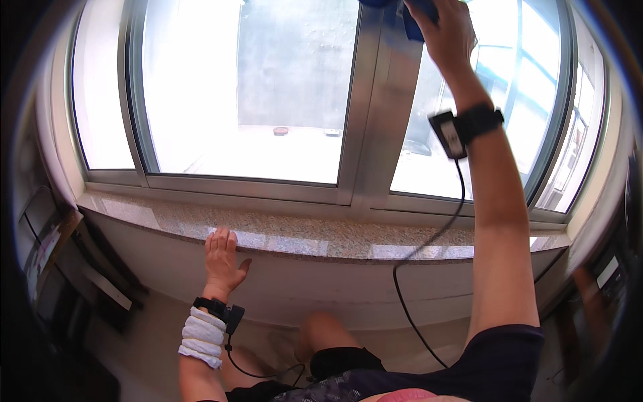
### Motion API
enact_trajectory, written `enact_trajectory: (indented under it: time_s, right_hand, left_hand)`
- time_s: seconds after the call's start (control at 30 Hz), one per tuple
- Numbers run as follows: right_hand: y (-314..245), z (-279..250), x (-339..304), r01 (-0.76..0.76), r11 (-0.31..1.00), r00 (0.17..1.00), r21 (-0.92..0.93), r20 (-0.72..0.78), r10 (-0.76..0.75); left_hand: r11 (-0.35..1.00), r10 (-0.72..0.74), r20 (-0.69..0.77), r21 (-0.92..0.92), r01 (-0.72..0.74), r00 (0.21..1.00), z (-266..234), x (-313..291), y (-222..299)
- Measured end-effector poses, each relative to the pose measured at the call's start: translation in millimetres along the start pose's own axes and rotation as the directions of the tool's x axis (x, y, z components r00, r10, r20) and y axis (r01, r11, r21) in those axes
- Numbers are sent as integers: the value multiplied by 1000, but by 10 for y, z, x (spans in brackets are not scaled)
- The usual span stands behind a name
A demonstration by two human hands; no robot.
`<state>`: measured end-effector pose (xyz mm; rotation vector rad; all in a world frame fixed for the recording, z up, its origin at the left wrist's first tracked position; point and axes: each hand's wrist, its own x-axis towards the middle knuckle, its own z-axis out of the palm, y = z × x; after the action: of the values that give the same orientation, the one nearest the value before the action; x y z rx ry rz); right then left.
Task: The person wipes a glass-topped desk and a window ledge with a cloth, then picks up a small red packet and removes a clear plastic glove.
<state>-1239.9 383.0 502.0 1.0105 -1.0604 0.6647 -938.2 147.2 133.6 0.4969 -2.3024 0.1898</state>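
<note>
My right hand (447,33) is raised high against the sliding window, its fingers closed around a dark blue thing (414,25). That thing is cut off by the top edge, so I cannot tell its kind; it lies by the upright metal frame (372,107) between the panes. Down at the left, my left hand (223,258) rests on the front edge of the speckled stone sill (295,234). Its fingers lie flat on the stone, with the thumb held apart and nothing in the grasp.
A black cable (396,285) hangs from the right wrist's strapped device (450,134) across the sill. White cloth (202,337) wraps the left forearm. Beyond the left glass pane (295,74) is a bright outdoor area with a small red object (280,131). Dark furniture (74,281) stands at the left.
</note>
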Motion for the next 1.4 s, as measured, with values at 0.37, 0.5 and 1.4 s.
enact_trajectory:
  time_s: [0.37,0.5,1.4]
  right_hand:
    - [-326,308,-1180,315,944,840,-96,492,-230]
    - [-538,-24,-1656,352,932,638,86,706,-306]
    - [142,340,-689,80,997,962,-23,264,-71]
  left_hand:
    - [998,-49,-4,47,49,999,31,9,94]
    - [995,-83,-8,51,83,997,16,-25,112]
    - [987,-108,-26,113,110,994,15,22,167]
